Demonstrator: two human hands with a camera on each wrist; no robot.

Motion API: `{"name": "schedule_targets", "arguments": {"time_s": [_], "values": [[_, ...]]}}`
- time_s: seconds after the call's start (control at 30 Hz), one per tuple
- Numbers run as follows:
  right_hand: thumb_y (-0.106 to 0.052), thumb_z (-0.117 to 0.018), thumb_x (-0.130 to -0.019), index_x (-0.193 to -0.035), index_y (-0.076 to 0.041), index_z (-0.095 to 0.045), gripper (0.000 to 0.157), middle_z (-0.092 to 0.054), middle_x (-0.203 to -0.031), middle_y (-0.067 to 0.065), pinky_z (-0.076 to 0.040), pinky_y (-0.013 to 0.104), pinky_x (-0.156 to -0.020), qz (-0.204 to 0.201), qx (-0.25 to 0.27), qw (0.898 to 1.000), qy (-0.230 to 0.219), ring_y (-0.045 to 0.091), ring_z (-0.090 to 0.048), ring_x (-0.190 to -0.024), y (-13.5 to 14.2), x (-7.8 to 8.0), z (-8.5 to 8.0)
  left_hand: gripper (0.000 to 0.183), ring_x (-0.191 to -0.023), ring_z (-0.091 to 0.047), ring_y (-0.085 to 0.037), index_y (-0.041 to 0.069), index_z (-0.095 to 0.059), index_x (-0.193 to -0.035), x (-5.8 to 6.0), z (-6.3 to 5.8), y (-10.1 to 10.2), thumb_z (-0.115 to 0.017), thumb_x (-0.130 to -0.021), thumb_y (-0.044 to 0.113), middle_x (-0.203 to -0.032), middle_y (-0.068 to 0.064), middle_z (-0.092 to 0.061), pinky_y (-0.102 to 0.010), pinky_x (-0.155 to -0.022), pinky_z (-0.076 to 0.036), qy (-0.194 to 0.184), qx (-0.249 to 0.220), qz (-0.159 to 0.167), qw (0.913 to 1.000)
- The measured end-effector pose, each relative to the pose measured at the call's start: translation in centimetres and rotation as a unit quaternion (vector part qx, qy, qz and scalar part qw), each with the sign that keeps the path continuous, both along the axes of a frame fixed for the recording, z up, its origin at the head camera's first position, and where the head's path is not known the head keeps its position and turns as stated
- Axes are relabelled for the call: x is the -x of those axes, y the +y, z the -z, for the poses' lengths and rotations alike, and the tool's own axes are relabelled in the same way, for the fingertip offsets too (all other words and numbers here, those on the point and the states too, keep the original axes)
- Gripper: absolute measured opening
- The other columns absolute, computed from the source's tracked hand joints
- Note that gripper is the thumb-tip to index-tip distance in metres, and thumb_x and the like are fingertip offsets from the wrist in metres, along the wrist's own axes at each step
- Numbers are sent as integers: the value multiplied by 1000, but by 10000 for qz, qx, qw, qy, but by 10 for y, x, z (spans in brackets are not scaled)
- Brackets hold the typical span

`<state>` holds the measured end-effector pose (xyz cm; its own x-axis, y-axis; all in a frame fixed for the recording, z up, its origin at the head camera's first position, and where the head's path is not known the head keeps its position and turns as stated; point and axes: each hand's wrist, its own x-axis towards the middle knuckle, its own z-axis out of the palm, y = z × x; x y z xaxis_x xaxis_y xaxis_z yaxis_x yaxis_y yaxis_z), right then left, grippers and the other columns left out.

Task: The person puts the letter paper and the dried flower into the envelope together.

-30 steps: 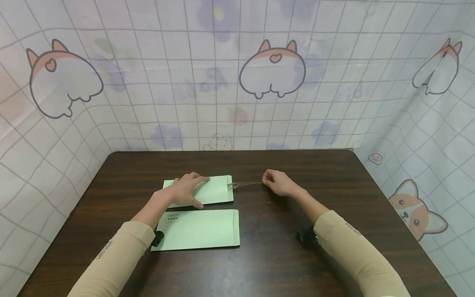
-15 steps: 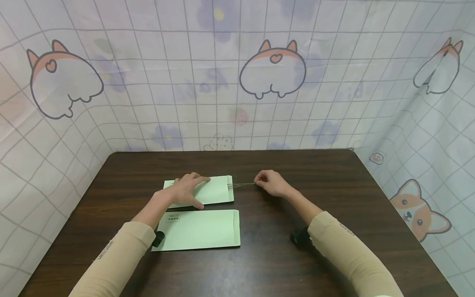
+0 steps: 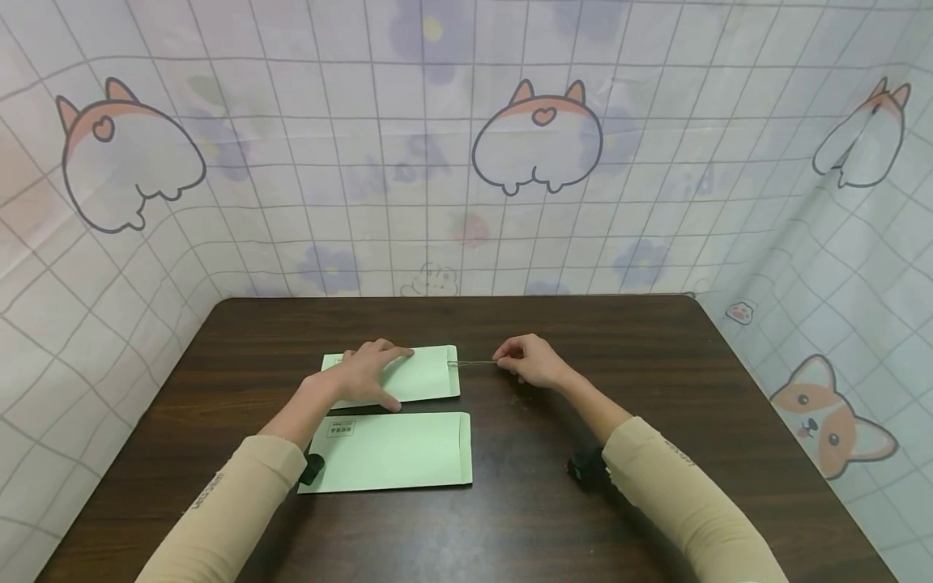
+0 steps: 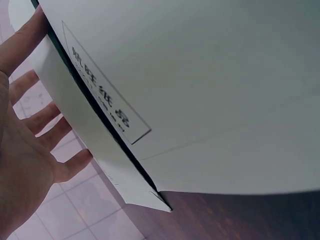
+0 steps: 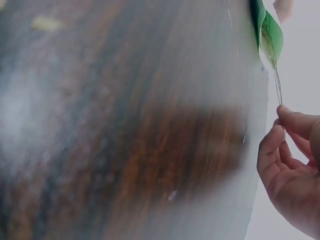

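Spread across the left part of the far pale green envelope (image 3: 430, 374), my left hand (image 3: 362, 376) rests with thumb and fingers apart. My right hand (image 3: 535, 362) pinches thin dried stems (image 3: 477, 363) between thumb and fingertips, right of that envelope. Their other end goes into the envelope's open right end. In the right wrist view the envelope's mouth (image 5: 271, 42) gapes around the stems (image 5: 278, 87); what lies deeper inside is hidden. A second green envelope (image 3: 397, 453) with a printed box lies flat nearer me, under my left forearm.
Both envelopes lie on a dark wooden table (image 3: 525, 518). A patterned grid cloth (image 3: 466, 210) hangs behind the table and along its sides. Black wrist straps (image 3: 312, 470) sit at both sleeves.
My right hand has moved left towards the far envelope, and the stems have slid further into its mouth. The wispy heads now show less. My left hand stays in place.
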<state>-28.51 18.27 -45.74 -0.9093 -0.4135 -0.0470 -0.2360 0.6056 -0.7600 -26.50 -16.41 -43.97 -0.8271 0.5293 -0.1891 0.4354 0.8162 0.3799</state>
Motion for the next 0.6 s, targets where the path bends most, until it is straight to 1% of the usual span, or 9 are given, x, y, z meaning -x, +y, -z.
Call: {"name": "schedule_targets", "arguments": {"time_s": [0.17,0.3,0.6], "values": [[-13,-65,-103,-109,-6,-76,14,-68,-92,7,-51,32,-59,-86,-21,9999,58,18,-56,-63,-2,2,1,94,-142,-34,-43,18,-41,-159,0,1,0,-89,-81,40,-154,-20,-37,-75,-107,-23,13,0,-2,10000],[-15,-66,-103,-108,-8,-76,14,-67,-89,6,-51,32,-57,-134,9,9999,84,18,-55,-59,-3,4,2,94,-143,-33,-43,18,-41,-159,1,1,0,-89,-81,41,-155,-20,-37,-75,-107,-23,27,2,6,10000],[-13,-62,-104,-110,-7,-76,16,-65,-88,8,-49,30,-57,-131,-65,9998,101,16,-53,-61,-11,3,5,95,-143,-32,-43,18,-40,-159,1,2,0,-89,-81,41,-156,-20,-36,-75,-107,-22,-30,-13,9,10000]]}}
